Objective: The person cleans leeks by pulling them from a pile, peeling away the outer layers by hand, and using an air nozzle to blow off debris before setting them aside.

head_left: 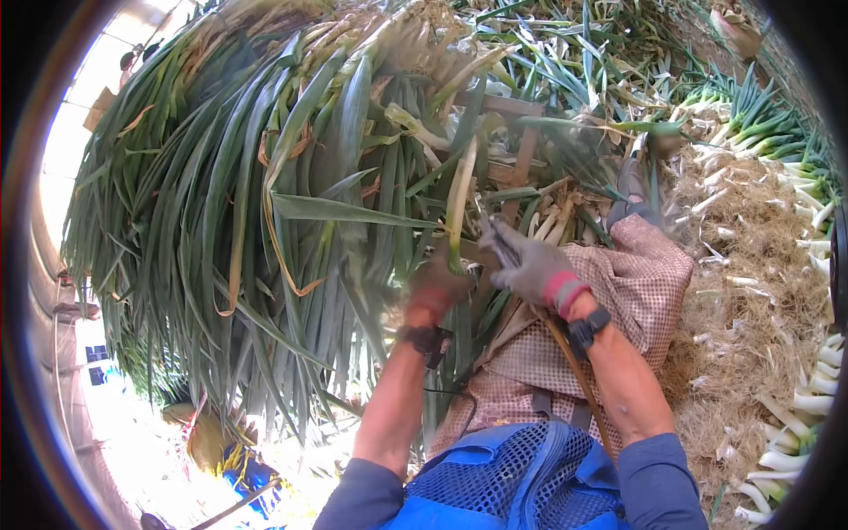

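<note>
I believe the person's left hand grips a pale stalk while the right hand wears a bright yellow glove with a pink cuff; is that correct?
Not quite. In the head view the right hand wears a grey glove, not a bright yellow one, though its cuff is pink. The left hand does grip the pale stalk.

There are two gloved hands: one left hand (pixel 437 287) in a reddish-brown glove and one right hand (pixel 537 269) in a grey glove with a pink cuff. There are two black wrist straps (pixel 587 327), one on each wrist. One pale green leek stalk (pixel 457 203) stands in the left hand. There is one great heap of long green leek leaves (pixel 230 203), one beige checked cloth apron (pixel 640 283) and one blue mesh vest (pixel 512 481). The trimmed white leeks (pixel 777 459) along the right edge of the straw-strewn ground (pixel 751 291) are too many to count.
</note>
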A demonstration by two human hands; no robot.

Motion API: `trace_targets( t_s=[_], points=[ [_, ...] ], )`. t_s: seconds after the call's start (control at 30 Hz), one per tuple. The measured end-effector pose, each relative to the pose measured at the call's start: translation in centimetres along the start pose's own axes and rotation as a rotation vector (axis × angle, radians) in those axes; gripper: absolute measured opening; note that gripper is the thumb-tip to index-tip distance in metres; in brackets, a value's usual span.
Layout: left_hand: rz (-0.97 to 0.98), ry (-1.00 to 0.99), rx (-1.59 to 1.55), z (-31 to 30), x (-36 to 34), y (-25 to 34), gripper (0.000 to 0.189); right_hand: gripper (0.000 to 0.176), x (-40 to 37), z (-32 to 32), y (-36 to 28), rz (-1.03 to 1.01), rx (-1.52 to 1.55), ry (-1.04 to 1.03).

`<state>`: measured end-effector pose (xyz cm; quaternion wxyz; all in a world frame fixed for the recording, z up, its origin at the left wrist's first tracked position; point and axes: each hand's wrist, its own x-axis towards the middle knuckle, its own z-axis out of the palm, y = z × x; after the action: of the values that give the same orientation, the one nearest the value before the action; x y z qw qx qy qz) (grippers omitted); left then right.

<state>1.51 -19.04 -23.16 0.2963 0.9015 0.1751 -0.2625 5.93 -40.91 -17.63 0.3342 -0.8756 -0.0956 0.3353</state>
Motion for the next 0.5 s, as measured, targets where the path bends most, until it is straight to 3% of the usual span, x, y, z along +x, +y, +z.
trace_targets(
  t_s=[0.13,0.2,0.3,0.47,0.5],
  points=[
    [0.063,0.071,-0.073,1.3,-0.1,-1.5,0.083,0.093,-3.8,1.8,2.7,-0.142,0.011,-0.041],
    [0.104,0.086,-0.095,3.5,0.8,-3.7,0.084,0.096,-3.2,2.1,4.1,-0.095,0.106,0.034],
    [-0.062,0.048,0.041,1.3,-4.3,2.0,0.082,0.097,-2.3,1.8,4.3,-0.049,0.276,0.034],
    [0.314,0.080,0.130,5.2,-6.2,-1.4,0.072,0.097,-2.0,0.1,2.0,0.007,0.225,0.025],
    [0.364,0.095,0.160,5.8,-6.9,-1.3,0.070,0.096,-1.8,0.3,2.2,-0.067,0.228,0.037]
  ],
)
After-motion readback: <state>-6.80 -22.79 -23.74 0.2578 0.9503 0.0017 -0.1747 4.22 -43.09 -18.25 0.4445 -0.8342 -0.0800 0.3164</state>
